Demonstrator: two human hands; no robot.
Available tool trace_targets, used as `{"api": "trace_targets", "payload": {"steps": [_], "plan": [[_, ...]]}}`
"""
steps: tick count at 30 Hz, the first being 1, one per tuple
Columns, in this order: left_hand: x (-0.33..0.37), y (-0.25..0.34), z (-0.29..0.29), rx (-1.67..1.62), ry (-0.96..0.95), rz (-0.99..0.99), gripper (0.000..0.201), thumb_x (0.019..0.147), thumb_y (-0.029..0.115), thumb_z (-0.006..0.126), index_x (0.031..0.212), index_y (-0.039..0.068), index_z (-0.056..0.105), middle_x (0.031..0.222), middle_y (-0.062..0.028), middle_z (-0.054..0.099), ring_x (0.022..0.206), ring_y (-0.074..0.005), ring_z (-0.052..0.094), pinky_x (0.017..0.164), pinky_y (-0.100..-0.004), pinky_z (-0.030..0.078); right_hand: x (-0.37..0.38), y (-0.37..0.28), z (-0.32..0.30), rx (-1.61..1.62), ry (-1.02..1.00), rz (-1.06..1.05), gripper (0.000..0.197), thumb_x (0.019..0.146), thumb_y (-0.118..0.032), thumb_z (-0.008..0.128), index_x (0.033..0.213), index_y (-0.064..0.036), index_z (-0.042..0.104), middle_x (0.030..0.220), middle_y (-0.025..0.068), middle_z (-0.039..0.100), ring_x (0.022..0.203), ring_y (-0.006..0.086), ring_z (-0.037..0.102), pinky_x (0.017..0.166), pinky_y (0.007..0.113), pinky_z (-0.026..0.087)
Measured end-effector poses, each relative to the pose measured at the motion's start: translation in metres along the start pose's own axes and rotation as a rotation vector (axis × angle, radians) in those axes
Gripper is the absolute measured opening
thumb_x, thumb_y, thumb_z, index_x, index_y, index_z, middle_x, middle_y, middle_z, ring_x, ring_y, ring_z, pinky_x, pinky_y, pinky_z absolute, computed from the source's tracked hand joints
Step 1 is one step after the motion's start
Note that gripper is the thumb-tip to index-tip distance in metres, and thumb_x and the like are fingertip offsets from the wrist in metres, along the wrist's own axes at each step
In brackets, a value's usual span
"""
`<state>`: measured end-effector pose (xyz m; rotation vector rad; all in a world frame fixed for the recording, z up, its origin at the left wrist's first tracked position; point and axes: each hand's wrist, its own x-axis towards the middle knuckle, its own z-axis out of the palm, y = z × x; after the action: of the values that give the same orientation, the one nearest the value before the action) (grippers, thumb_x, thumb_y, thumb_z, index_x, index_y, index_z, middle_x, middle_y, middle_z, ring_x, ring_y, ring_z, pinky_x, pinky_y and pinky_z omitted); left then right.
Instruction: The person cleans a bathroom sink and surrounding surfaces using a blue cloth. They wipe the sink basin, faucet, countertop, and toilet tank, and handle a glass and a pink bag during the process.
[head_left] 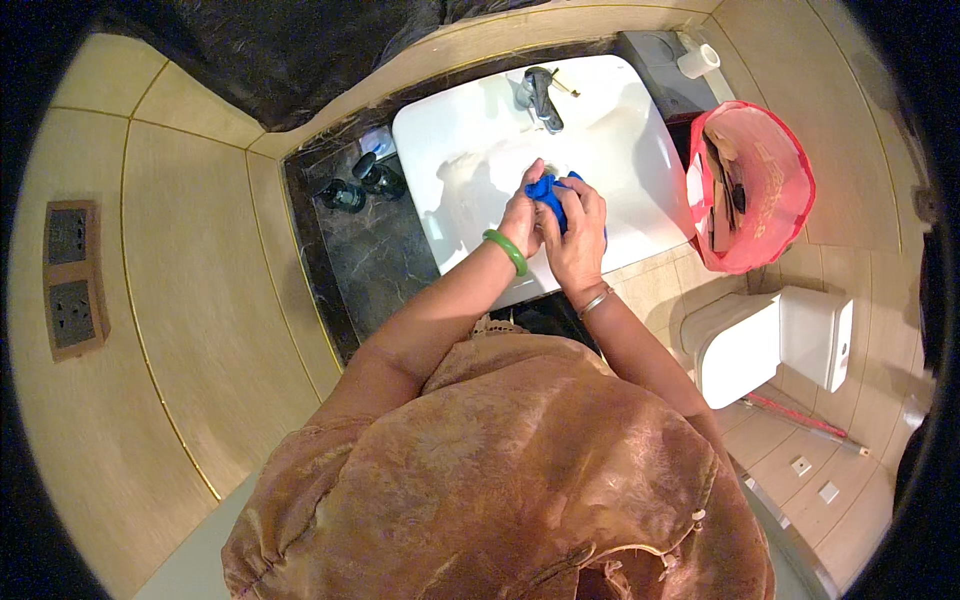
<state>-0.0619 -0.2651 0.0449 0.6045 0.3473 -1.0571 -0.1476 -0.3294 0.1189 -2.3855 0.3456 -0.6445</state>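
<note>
Over the white washbasin (640, 170) my two hands are together around a bunched blue cloth (550, 192). My left hand (521, 212), with a green bangle at its wrist, is closed on the cloth from the left. From the right my right hand (578, 235), with a silver bangle, wraps its fingers over the cloth. Parts of the cloth are hidden under the fingers. Just beyond the hands stands the dark metal faucet (543, 100) at the basin's far side; whether water runs cannot be made out.
Two dark pump bottles (378, 177) stand on the black marble counter (375, 260) at the left. A pink bag (765, 190) with things inside stands right of the basin. A white toilet (742, 350) and a red stick (800, 415) are at the lower right. A paper roll (698, 61) lies at the far right.
</note>
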Motion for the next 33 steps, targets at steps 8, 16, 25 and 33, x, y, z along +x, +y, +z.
{"api": "trace_targets", "payload": {"steps": [8, 16, 25, 33], "plan": [[-0.039, 0.001, 0.033, 0.31, 0.093, 0.054, 0.071, 0.08, 0.07, 0.061, 0.119, 0.011, 0.056, 0.095, -0.0065, 0.062, 0.081, -0.0183, 0.062, 0.07, -0.0346, 0.053, 0.02, 0.017, -0.007, 0.34, 0.174, 0.46, 0.023, 0.094, -0.022, 0.061, 0.099, 0.0, 0.059, 0.09, 0.0202, 0.061, 0.079, 0.0335, 0.06, 0.073, 0.04, 0.048], [-0.039, 0.008, 0.024, 0.28, 0.104, 0.116, 0.07, 0.082, 0.067, 0.062, 0.124, 0.012, 0.049, 0.098, -0.008, 0.063, 0.079, -0.0187, 0.065, 0.068, -0.0349, 0.055, 0.018, 0.009, 0.001, 0.226, 0.243, 0.088, 0.027, 0.085, -0.016, 0.07, 0.105, 0.0007, 0.063, 0.11, 0.0214, 0.061, 0.101, 0.0357, 0.058, 0.09, 0.041, 0.047], [-0.035, 0.019, 0.026, 0.387, 0.115, 0.236, 0.063, 0.084, 0.065, 0.063, 0.118, 0.015, 0.048, 0.1, -0.0037, 0.058, 0.082, -0.0145, 0.062, 0.062, -0.034, 0.055, -0.008, -0.011, -0.006, 0.074, 0.203, -0.027, 0.03, 0.088, -0.016, 0.068, 0.113, -0.0002, 0.063, 0.113, 0.0205, 0.063, 0.103, 0.0379, 0.062, 0.09, 0.04, 0.049], [-0.035, 0.021, 0.031, 0.266, -0.239, -0.05, 0.058, 0.09, 0.059, 0.058, 0.122, 0.013, 0.047, 0.11, -0.0094, 0.058, 0.092, -0.0234, 0.066, 0.071, -0.0434, 0.058, 0.034, 0.046, -0.019, 0.585, 0.246, 0.601, 0.028, 0.089, -0.024, 0.071, 0.096, 0.0028, 0.068, 0.096, 0.0108, 0.064, 0.084, 0.0187, 0.059, 0.078, 0.03, 0.048]]}}
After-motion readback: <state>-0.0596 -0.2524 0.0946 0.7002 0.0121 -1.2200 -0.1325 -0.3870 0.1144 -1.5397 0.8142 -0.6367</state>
